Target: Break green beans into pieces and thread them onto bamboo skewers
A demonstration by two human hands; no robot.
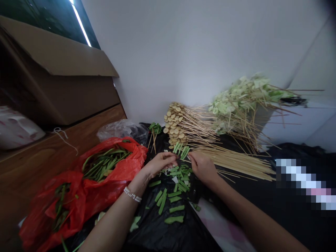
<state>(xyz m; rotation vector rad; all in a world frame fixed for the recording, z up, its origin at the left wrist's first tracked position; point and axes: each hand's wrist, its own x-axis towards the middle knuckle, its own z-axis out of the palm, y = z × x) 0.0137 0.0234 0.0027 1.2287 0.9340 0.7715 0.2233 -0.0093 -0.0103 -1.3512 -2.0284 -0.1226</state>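
Observation:
My left hand (164, 161), with a beaded bracelet (132, 194) at the wrist, is closed, its fingertips pressed together. What it holds, if anything, is too small to make out. Opposite it, my right hand (202, 166) pinches the end of a thin wooden skewer that points toward my left fingertips. Cut flat green bean pieces (176, 209) lie scattered below both hands on black plastic sheeting (149, 229). Just beyond the fingers are bean pieces set side by side (181, 150). Loose bare skewers (244, 162) lie in a bundle beside my right hand.
Skewers with round pale slices (174, 120) are stacked against the wall, and skewers of pale green leaves (241, 94) are heaped to their right. A red plastic bag (105, 196) of long green beans stands at left, before a clear bag (123, 130) and a cardboard box (70, 94).

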